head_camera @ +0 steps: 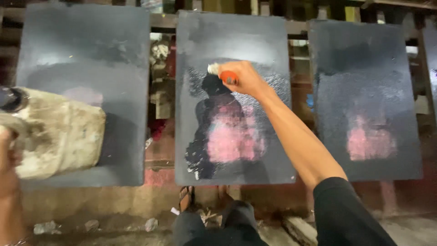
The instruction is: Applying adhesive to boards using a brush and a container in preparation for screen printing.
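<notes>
Head view, right hand (243, 77) at upper centre, fingers closed round an orange-handled brush (223, 74) pressed on the middle dark panel (236, 36), left hand (8, 157) at left edge gripping a grimy pale container (59, 132), fingers wrapped on its handle.

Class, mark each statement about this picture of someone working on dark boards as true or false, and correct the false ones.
1. The right hand holds an orange-handled brush against the middle board. True.
2. The left hand is empty. False: it holds a dirty pale jug.
3. Three dark boards stand side by side. True.
4. The middle board shows a green patch. False: the patch is pink.
</notes>
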